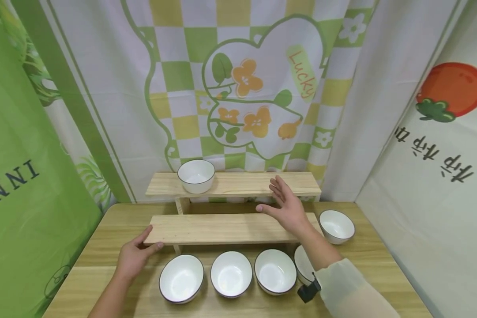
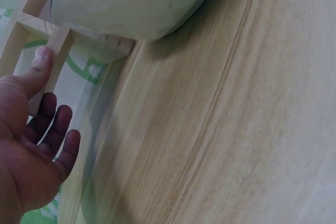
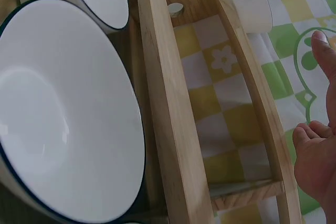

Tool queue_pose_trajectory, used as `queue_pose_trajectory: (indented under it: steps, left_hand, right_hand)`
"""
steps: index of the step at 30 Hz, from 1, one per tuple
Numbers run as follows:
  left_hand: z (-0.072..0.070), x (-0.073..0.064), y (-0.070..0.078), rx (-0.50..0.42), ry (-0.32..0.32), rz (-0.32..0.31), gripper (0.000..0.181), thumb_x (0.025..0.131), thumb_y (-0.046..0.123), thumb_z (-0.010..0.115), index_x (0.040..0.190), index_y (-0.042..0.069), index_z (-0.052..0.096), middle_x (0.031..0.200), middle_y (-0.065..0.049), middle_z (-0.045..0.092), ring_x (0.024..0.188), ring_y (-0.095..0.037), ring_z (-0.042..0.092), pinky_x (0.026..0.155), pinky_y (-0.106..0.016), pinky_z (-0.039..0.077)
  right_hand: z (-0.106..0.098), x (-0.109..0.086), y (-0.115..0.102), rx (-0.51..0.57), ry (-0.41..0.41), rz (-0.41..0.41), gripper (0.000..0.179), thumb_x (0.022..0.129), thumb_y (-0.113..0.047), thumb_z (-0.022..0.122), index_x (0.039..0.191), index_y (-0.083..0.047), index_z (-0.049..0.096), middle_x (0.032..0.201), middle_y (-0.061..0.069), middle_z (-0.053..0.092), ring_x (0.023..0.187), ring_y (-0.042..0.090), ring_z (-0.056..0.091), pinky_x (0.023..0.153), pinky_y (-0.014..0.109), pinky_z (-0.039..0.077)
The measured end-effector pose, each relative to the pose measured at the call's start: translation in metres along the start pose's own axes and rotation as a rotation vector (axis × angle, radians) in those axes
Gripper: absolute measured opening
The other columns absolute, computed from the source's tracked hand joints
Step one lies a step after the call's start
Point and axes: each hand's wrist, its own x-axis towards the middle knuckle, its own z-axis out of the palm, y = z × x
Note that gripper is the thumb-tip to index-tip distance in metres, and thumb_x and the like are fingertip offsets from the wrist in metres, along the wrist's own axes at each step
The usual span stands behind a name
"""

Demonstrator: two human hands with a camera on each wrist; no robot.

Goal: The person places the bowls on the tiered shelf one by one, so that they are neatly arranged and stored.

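A two-tier wooden shelf rack (image 1: 230, 229) stands on the table. My left hand (image 1: 134, 256) grips the left end of its lower board, thumb at the front edge; in the left wrist view, the hand (image 2: 37, 140) has its thumb against the wood and its fingers behind. My right hand (image 1: 287, 210) hovers over the right part of the rack, fingers extended and holding nothing. On the upper board's left part sits a white dark-rimmed bowl (image 1: 196, 176). In the right wrist view, a large bowl (image 3: 68, 114) appears close beside the rack.
Before the rack stand a left bowl (image 1: 181, 279), a middle bowl (image 1: 231, 274) and a right bowl (image 1: 275, 271). Another bowl (image 1: 303, 263) is partly hidden by my right forearm. One bowl (image 1: 336, 226) stands right of the rack on the wooden table (image 1: 381, 274). Printed curtains (image 1: 174, 57) hang behind.
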Motion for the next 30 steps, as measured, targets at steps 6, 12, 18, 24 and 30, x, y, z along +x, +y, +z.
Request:
queue_pose_trajectory:
  steps: [6, 12, 18, 24, 30]
  left_hand:
    - [0.003, -0.003, 0.003, 0.011, 0.043, 0.011, 0.089, 0.082, 0.047, 0.088, 0.155, 0.014, 0.049, 0.138, -0.025, 0.061, 0.123, -0.032, 0.06, 0.08, -0.013, 0.05]
    - [0.006, -0.007, 0.006, 0.031, 0.062, 0.004, 0.09, 0.082, 0.049, 0.087, 0.155, 0.012, 0.049, 0.143, -0.026, 0.056, 0.132, -0.035, 0.054, 0.08, -0.008, 0.044]
    - [0.01, -0.01, 0.009, 0.034, 0.087, 0.006, 0.087, 0.082, 0.044, 0.088, 0.153, 0.012, 0.05, 0.133, -0.027, 0.063, 0.116, -0.032, 0.064, 0.075, -0.016, 0.052]
    - [0.009, -0.01, 0.01, 0.052, 0.07, -0.001, 0.089, 0.082, 0.049, 0.087, 0.155, 0.015, 0.049, 0.137, -0.026, 0.061, 0.122, -0.033, 0.061, 0.079, -0.014, 0.048]
    - [0.005, -0.008, 0.009, 0.048, 0.034, -0.012, 0.09, 0.082, 0.05, 0.087, 0.155, 0.014, 0.048, 0.147, -0.026, 0.051, 0.136, -0.039, 0.051, 0.102, -0.035, 0.051]
  right_hand:
    - [-0.015, -0.009, 0.01, 0.005, 0.033, 0.01, 0.118, 0.083, -0.042, 0.088, 0.168, -0.017, 0.012, 0.168, -0.001, 0.029, 0.153, 0.022, 0.032, 0.121, 0.039, 0.034]
    - [-0.029, -0.021, 0.021, 0.026, 0.057, 0.032, 0.115, 0.087, -0.036, 0.087, 0.168, -0.013, 0.008, 0.17, 0.004, 0.026, 0.154, 0.026, 0.028, 0.123, 0.044, 0.03]
    - [-0.044, -0.034, 0.026, -0.004, 0.093, 0.053, 0.113, 0.089, -0.034, 0.085, 0.167, -0.011, 0.008, 0.17, 0.007, 0.026, 0.154, 0.027, 0.028, 0.121, 0.034, 0.03]
    - [-0.058, -0.042, 0.032, -0.066, 0.115, 0.075, 0.114, 0.089, -0.04, 0.084, 0.168, -0.015, 0.007, 0.17, 0.005, 0.025, 0.154, 0.028, 0.028, 0.121, 0.034, 0.031]
    - [-0.071, -0.049, 0.04, -0.091, 0.148, 0.104, 0.113, 0.089, -0.038, 0.084, 0.168, -0.016, 0.005, 0.17, 0.005, 0.025, 0.154, 0.029, 0.027, 0.119, 0.029, 0.031]
